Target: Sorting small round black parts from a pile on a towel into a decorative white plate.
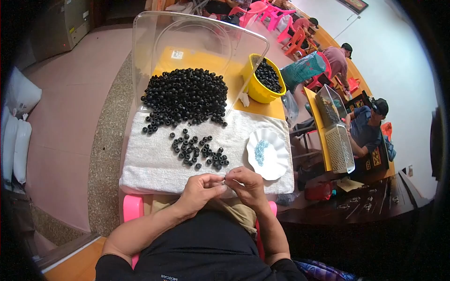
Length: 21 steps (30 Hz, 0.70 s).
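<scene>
My left hand (202,191) and my right hand (247,185) meet over the near edge of a white towel (150,164). Thumb and fingers are pinched together on both, and their tips nearly touch. Whatever small thing lies between the fingertips is mostly hidden and too small to name. Just beyond the hands, a loose group of black round bead-like pieces with holes (190,152) is spread on the towel. A larger heap of the same black pieces (187,93) lies farther off. Right of my right hand, a white scalloped plate (277,164) holds a patch of tiny pale blue bits (261,152).
A clear plastic bin (143,51) stands tilted behind the heap. At the back right, a yellow tub (262,93) holds more black pieces. Several people sit at other tables on the right, one in a dark cap (368,122). White sacks (21,150) stand at the far left.
</scene>
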Tool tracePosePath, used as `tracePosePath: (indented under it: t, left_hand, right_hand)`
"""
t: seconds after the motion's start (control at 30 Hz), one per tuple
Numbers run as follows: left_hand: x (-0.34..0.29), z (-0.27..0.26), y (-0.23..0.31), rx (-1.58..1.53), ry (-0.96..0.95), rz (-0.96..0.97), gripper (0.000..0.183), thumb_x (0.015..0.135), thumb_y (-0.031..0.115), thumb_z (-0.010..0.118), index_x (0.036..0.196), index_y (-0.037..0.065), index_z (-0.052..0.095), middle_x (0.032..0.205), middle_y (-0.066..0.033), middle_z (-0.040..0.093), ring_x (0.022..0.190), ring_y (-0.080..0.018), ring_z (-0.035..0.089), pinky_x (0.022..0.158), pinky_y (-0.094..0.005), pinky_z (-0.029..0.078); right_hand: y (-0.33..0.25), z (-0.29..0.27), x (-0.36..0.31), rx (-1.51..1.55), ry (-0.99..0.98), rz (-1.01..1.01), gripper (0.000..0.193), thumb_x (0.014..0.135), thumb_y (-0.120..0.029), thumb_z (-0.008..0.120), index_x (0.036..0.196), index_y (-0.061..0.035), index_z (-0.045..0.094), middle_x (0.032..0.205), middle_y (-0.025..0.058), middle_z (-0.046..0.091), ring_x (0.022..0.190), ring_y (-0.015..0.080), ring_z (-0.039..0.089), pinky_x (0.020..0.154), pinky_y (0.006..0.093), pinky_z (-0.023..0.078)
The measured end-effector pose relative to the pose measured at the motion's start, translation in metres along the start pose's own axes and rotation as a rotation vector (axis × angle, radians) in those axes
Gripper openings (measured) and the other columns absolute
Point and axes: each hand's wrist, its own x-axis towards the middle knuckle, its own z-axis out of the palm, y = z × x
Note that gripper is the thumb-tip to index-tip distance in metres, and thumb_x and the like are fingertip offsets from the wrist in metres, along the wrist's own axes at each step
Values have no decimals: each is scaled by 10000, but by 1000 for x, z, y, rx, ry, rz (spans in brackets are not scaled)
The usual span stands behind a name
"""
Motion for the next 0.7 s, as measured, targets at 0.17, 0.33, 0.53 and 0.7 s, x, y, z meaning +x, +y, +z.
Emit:
tracePosePath:
  t: [0.17, 0.33, 0.53, 0.7]
  left_hand:
    - [0, 0, 1, -2, -3, 3, 294, 879, 51, 680, 1148, -38, 604, 956, -57, 666, 814, -93, 618, 734, -235, 520]
    - [0, 1, 1, -75, -32, -32, 286, 882, 67, 675, 1145, -23, 607, 975, -52, 662, 834, -92, 620, 752, -236, 518]
    - [-1, 0, 8, -160, -55, -153, 300, 877, 96, 685, 1144, -10, 601, 1008, -60, 656, 874, -105, 628, 778, -249, 522]
    - [-1, -2, 2, -101, -77, -113, 282, 880, 76, 678, 1137, -14, 604, 991, -64, 660, 853, -108, 631, 772, -248, 525]
  right_hand:
    - [0, 1, -3, 27, -19, 73, 207, 802, 35, 701, 991, -46, 676, 865, 100, 651, 777, 191, 641, 683, 285, 505]
    - [-2, 4, 0, 94, -12, 64, 177, 819, 24, 694, 986, -32, 680, 895, 91, 635, 787, 171, 624, 686, 275, 497]
    - [0, 4, 0, 114, -24, 49, 181, 804, 30, 691, 978, -16, 674, 893, 101, 637, 804, 183, 629, 712, 283, 495]
    - [-20, -4, 6, -31, -84, 24, 202, 786, 22, 692, 983, -18, 670, 896, 116, 637, 820, 216, 636, 712, 303, 498]
